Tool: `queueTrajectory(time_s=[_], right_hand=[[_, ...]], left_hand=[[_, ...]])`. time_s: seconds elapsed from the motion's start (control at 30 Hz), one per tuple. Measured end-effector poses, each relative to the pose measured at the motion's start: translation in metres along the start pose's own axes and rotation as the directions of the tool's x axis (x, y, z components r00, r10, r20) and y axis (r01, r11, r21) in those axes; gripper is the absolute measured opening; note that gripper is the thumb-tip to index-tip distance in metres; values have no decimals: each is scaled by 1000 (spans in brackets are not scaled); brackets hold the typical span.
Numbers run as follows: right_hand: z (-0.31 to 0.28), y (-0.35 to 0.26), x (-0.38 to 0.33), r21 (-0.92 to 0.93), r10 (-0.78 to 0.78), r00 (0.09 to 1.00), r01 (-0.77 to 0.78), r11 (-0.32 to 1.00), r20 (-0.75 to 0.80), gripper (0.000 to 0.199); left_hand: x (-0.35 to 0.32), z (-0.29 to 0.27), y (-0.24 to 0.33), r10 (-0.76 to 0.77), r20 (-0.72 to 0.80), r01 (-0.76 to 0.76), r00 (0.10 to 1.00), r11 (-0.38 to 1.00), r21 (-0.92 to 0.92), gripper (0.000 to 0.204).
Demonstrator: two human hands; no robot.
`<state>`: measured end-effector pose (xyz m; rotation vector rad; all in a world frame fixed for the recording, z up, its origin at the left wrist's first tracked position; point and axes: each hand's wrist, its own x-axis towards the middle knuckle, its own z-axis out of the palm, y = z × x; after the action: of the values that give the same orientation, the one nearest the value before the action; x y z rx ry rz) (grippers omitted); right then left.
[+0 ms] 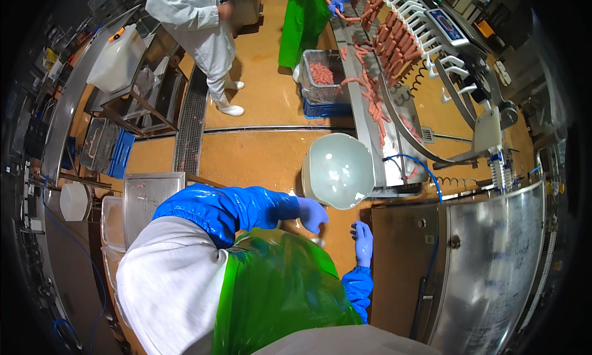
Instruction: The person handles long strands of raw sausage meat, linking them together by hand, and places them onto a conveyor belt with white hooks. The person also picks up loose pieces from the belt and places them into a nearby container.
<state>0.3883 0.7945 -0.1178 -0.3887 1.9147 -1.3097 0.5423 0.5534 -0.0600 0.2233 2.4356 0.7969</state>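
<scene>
My left hand point(312, 214), in a pale blue glove at the end of a shiny blue sleeve, hangs with curled fingers just below a large round white tub point(339, 170). Whether it holds anything is hidden. A small pale object point(317, 239) shows right under it. My right hand point(364, 243), also gloved in blue, is raised with its fingers apart and holds nothing, close to the steel cabinet point(487, 262). A green plastic apron point(277, 293) covers my front.
A steel conveyor line point(365, 124) carries several pink sausages point(373, 93) away from me. A grey crate of sausages point(320, 74) sits on a blue crate point(327, 108). A co-worker in a green apron point(302, 22) handles sausages; another in white point(197, 28) stands by a floor grate point(190, 121).
</scene>
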Motion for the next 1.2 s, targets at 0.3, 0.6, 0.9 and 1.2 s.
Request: queueTrajectory(time_s=[0.3, 0.6, 0.9, 1.2], right_hand=[[95, 1, 173, 341, 178, 969, -229, 912, 174, 29], [120, -92, 194, 932, 316, 933, -259, 254, 173, 30], [118, -97, 252, -194, -217, 810, 130, 972, -545, 21], [156, 67, 179, 808, 739, 336, 328, 489, -584, 25]], left_hand=[[43, -59, -49, 40, 85, -38, 996, 999, -33, 45], [74, -74, -179, -499, 164, 78, 851, -189, -979, 43], [151, -150, -179, 294, -257, -303, 921, 123, -945, 32], [91, -262, -418, 268, 14, -140, 963, 546, -826, 29]])
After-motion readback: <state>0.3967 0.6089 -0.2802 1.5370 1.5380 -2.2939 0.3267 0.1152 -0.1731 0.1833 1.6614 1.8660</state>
